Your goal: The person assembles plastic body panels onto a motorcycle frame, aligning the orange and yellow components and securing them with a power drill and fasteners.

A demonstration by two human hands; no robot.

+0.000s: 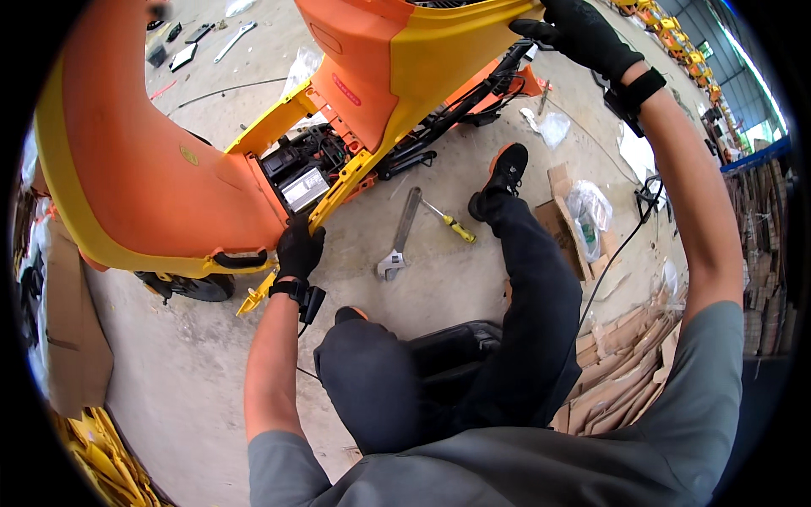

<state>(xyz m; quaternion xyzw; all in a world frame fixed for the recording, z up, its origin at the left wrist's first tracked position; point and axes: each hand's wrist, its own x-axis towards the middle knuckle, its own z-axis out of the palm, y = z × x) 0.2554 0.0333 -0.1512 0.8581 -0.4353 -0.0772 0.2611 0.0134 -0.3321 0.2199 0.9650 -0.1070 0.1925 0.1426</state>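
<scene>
An orange and yellow electric scooter (211,173) stands on the left, its floor section uncovered. Inside the opening lie dark wiring and a black box with a pale label (305,188). My left hand (300,248), in a black glove, is closed at the near corner of that opening, against the yellow frame rail (345,188); its fingertips are partly hidden. At the top, my right hand (589,38), also gloved, holds the edge of the scooter's yellow front panel (448,51), thumb on the near side. Its other fingers are cut off by the picture's edge.
On the floor between scooter and my foot lie an adjustable wrench (402,237) and a yellow-handled screwdriver (457,226). An open carton (561,232) with plastic bags stands right, beside flattened cardboard (617,359). A spanner (235,42) lies beyond the scooter. A cable crosses near my right arm.
</scene>
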